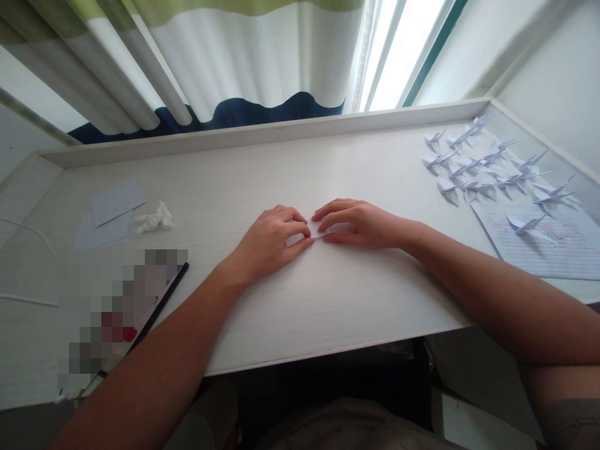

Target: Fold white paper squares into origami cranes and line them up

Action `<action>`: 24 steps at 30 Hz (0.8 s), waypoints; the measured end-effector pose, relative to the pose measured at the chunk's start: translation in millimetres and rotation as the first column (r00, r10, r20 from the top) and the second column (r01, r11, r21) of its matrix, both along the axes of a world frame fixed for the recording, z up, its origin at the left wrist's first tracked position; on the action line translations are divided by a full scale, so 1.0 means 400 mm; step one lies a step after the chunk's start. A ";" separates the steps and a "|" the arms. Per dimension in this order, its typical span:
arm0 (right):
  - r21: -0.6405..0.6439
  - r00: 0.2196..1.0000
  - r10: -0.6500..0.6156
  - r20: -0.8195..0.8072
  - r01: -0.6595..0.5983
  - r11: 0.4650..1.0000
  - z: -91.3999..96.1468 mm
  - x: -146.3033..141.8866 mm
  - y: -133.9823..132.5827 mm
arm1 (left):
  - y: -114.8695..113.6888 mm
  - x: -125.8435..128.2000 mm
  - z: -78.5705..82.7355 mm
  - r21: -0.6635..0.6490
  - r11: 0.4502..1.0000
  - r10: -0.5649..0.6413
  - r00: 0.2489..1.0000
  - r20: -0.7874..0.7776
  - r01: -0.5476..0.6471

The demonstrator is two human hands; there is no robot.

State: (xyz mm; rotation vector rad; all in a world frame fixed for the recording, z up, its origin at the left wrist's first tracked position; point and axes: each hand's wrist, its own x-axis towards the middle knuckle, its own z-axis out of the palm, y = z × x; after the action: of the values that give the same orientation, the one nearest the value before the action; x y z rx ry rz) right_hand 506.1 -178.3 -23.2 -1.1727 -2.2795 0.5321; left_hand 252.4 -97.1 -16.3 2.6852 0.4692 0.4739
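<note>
A small folded piece of white paper (319, 227) lies on the desk between my hands, mostly hidden by the fingers. My left hand (276, 234) pinches its left end, thumb and fingertips together. From the other side my right hand (354, 224) grips it, with the thumb at the near edge and the fingers curled over the far side. Far to the right stands a cluster of folded white paper cranes (487, 165). One more paper crane (529, 226) sits apart, on a lined sheet (562, 250) with writing.
White paper sheets (117, 203) lie at the left, beside a crumpled tissue (154, 219). A dark-edged device (164, 300), partly pixelated, rests near my left forearm. White cables (28, 302) cross the left side. A raised rim (262, 129) borders the desk's back, before a curtain (253, 56).
</note>
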 end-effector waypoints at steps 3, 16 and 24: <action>-0.006 1.000 -0.001 -0.030 0.001 1.000 0.000 0.003 0.001 | 0.000 -0.001 0.000 -0.007 1.000 0.004 1.000 0.016 -0.004; 0.031 0.992 -0.107 -0.065 0.109 0.994 -0.016 -0.023 0.010 | -0.019 0.011 0.007 -0.086 0.994 0.075 0.997 0.008 -0.074; -0.005 0.971 -0.198 -0.135 0.199 0.980 -0.020 -0.030 0.013 | -0.023 0.014 0.005 -0.176 0.972 0.157 0.988 -0.011 -0.157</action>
State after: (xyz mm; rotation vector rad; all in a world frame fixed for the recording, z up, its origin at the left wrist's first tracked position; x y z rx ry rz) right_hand 494.0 -173.3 -31.3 -1.3026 -2.0221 0.5083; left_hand 258.1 -106.2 -14.2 2.4881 0.6929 0.4577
